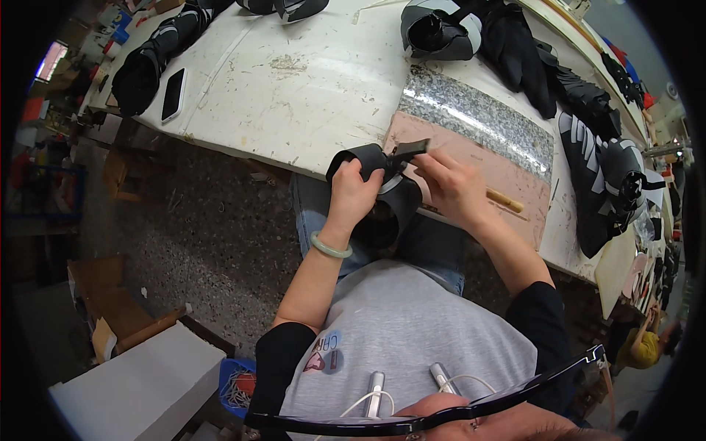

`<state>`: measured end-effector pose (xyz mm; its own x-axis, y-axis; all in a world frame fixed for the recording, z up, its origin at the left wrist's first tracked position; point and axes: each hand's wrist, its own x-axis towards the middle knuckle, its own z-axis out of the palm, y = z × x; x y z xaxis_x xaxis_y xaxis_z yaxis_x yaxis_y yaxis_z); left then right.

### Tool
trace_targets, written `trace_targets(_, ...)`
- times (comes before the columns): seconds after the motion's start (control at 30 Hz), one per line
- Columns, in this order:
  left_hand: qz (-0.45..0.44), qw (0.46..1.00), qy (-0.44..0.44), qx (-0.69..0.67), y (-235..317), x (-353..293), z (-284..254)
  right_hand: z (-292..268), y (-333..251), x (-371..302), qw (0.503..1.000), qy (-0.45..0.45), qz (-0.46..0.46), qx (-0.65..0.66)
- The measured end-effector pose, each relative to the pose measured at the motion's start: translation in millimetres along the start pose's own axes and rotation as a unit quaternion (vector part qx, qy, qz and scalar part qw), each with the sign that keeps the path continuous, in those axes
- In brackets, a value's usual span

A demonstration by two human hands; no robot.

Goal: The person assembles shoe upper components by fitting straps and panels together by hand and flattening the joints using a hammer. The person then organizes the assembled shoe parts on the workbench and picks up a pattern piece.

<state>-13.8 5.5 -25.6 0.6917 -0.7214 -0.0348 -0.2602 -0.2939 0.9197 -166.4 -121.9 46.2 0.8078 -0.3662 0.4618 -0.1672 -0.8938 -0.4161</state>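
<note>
Over my lap, at the table's front edge, my left hand [354, 192] is closed on a black curved piece [404, 202] of sheet material with a pale edge. Its loops bulge on both sides of my fingers, and the underside is in shadow. My right hand [454, 185] is closed too, its fingertips pinching a dark flat strip [412, 149] at the top of the piece. Whether the strip is part of the piece or a separate thing, I cannot tell. Just right of that hand, a short wooden handle [504, 200] lies on a pinkish board [535, 213].
A speckled stone slab [482, 117] adjoins the board on the white table [294, 95]. Rolled black-and-grey pieces [441, 33] lie behind it, with more bundles [614, 176] at right. A phone [173, 95] lies left. Below stand a white box [147, 389] and a blue basket [237, 386].
</note>
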Motion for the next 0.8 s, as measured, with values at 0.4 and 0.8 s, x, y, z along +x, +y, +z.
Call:
trace_targets(0.4, -0.024, 0.953, 0.059, -0.298, 47, -50, -9, -60, 81, -36, 0.956, 0.006, 0.294, 0.017)
trace_targets(0.8, -0.285, 0.705, -0.152, -0.631, 66, -73, -38, -41, -37, -13, 0.799, -0.243, 0.251, 0.49)
